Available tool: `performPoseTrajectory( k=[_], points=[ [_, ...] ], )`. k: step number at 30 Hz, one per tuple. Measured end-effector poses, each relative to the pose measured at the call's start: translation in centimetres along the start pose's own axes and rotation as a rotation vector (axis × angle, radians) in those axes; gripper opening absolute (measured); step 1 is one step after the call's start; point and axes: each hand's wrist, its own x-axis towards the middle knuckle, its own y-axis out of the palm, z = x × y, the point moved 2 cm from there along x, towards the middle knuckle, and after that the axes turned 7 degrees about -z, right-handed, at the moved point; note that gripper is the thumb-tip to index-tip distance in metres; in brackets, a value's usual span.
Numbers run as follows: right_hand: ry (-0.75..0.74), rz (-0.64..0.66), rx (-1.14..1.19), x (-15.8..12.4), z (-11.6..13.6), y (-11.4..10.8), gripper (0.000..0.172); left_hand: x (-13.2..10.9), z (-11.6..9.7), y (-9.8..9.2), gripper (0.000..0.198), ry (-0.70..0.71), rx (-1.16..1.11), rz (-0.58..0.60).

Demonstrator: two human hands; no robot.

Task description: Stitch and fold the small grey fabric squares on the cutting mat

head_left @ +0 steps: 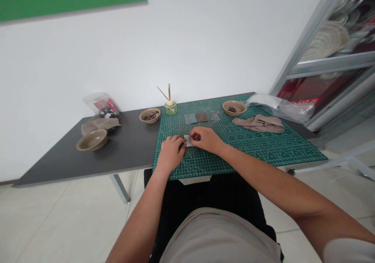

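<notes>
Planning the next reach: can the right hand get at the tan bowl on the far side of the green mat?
Probably yes. Only green cutting mat lies between the right hand and the tan bowl, though that hand would likely first release the small pale piece.

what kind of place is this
Looks like a craft workspace, likely in a home: a green cutting mat on a dark table, a bowl of small dark pieces, and a cabinet of plates nearby.

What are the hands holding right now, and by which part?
The left hand and right hand seem to hold a small pale square piece between them, fingertips at its edges; the exact grip is too small to tell.
</notes>
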Motion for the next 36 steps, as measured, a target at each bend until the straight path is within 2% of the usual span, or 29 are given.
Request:
performPoseTrajectory(
  k=[3,8,15,19,21,25,32,36],
  points=[
    [-0.092,0.070,-0.049,-0.2,0.0,0.3,0.011,0.1,0.0,-0.1,0.012,0.021,-0.025,0.013],
    [-0.150,0.135,-0.059,-0.4,0.2,0.1,0.009,0.2,-0.1,-0.2,0.014,0.007,-0.003,0.056],
    [-0.096,0.114,-0.119,-0.5,-0.1,0.3,0.010,0.1,-0.5,-0.1,0.029,0.033,0.073,0.064],
    [-0.097,0.120,-0.157,-0.5,-0.4,0.2,0.004,0.2,-0.7,-0.2,0.035,0.008,0.109,0.088],
    [-0.080,0.116,-0.183,-0.4,-0.6,0.0,0.001,0.2,-0.8,-0.4,0.036,-0.006,0.141,0.120],
    [-0.066,0.122,-0.195,-0.2,-1.0,0.0,0.006,0.3,-1.1,-0.6,0.036,-0.031,0.183,0.158],
    [-0.167,0.162,-0.139,-0.7,-0.5,-0.2,0.002,0.4,-1.2,-0.8,0.038,-0.039,0.183,0.164],
    [-0.152,0.133,-0.156,-0.9,-0.8,-0.5,0.002,0.3,-1.2,-0.8,0.037,-0.033,0.187,0.166]
  ],
)
